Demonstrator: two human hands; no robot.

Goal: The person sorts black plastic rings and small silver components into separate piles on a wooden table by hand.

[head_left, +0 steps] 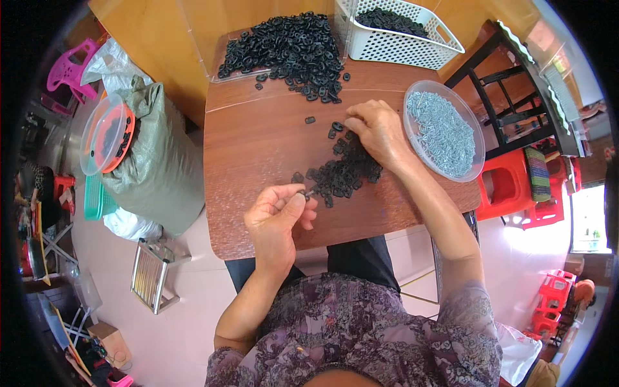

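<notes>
Above the near edge of the brown table (251, 155), my left hand (277, 209) is closed in a pinch. Between its thumb and forefinger is a small black plastic piece (305, 193); its far side is hidden by the fingers. My right hand (380, 132) reaches over the right side of a loose pile of small black plastic pieces (345, 171). Its fingers curl inward at the pile's far end, beside a few stray pieces (337, 127). Whatever those fingertips hold is hidden. Right of this hand stands a round clear tub (480, 145) filled with small silvery metal parts (443, 132).
A bigger heap of black pieces (284, 51) lies at the table's back, beside a white perforated basket (406, 48) holding more. Left of the table are a bulging sack (161, 168) and a small metal-framed stool (151, 277). Red plastic stools (506, 184) stand to the right.
</notes>
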